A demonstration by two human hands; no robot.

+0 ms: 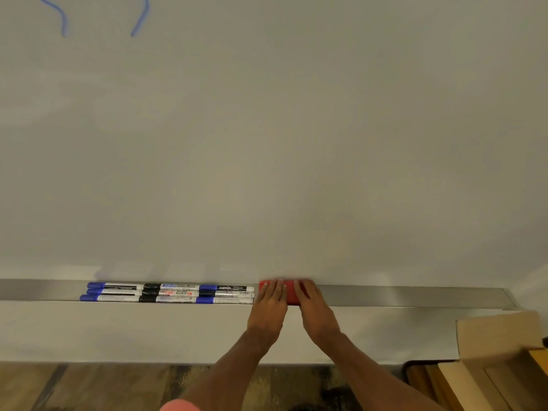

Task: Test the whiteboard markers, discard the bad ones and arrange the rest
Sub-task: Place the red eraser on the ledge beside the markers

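Observation:
Several whiteboard markers (170, 292) with blue and black caps lie end to end in three tidy rows on the metal ledge (400, 296) under the whiteboard (281, 143). Just right of them sits a red eraser (291, 293). My left hand (269, 304) lies on the eraser's left part with straight fingers. My right hand (311, 304) lies on its right part, fingers also straight. Most of the eraser is hidden under the two hands.
Two blue marker strokes (139, 19) show at the whiteboard's top left. An open cardboard box (498, 336) stands at the lower right, below the ledge's end. Wooden floor (89, 387) runs along the bottom. The ledge stretches bare to the right of the eraser.

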